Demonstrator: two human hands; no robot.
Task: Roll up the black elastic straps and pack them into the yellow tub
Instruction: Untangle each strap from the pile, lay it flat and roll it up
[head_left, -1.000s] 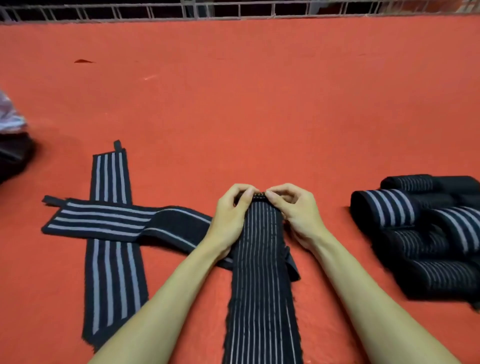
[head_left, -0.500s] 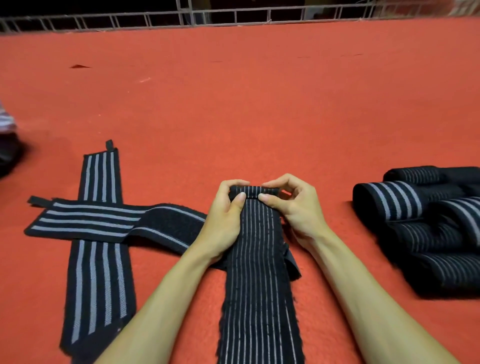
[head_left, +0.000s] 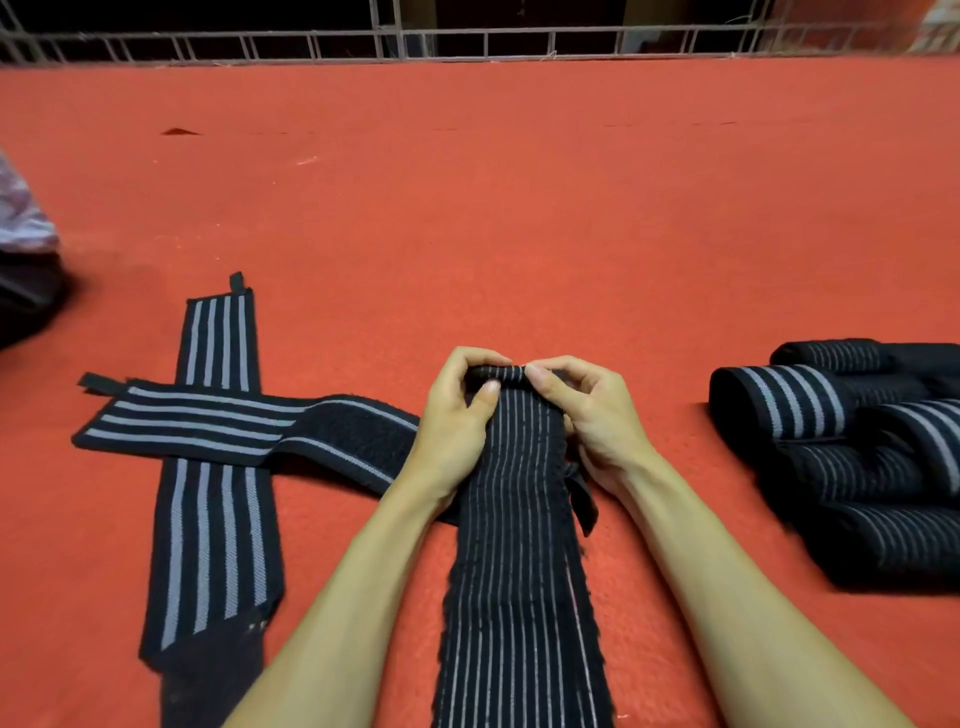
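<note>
1. I see a red carpet (head_left: 519, 208) that reaches back to a metal railing (head_left: 467, 44).
2. In the middle, a black striped strap (head_left: 519, 545) lies flat and runs toward the camera. Its far end is curled into a small roll.
3. The left hand (head_left: 457, 415) and the right hand (head_left: 587, 415) both pinch this roll with curled fingers, one at each side.
4. At the left, two flat straps (head_left: 208, 431) lie crossed.
5. At the right, a pile of rolled straps (head_left: 831, 441) sits directly on the carpet.

Your left hand (head_left: 452, 426) and right hand (head_left: 592, 421) are bare. Forearms are bare too, uncovered right down to the bottom frame edge. Nails are short and plain. Both arms are slim, and the right wrist shows its tendons.
</note>
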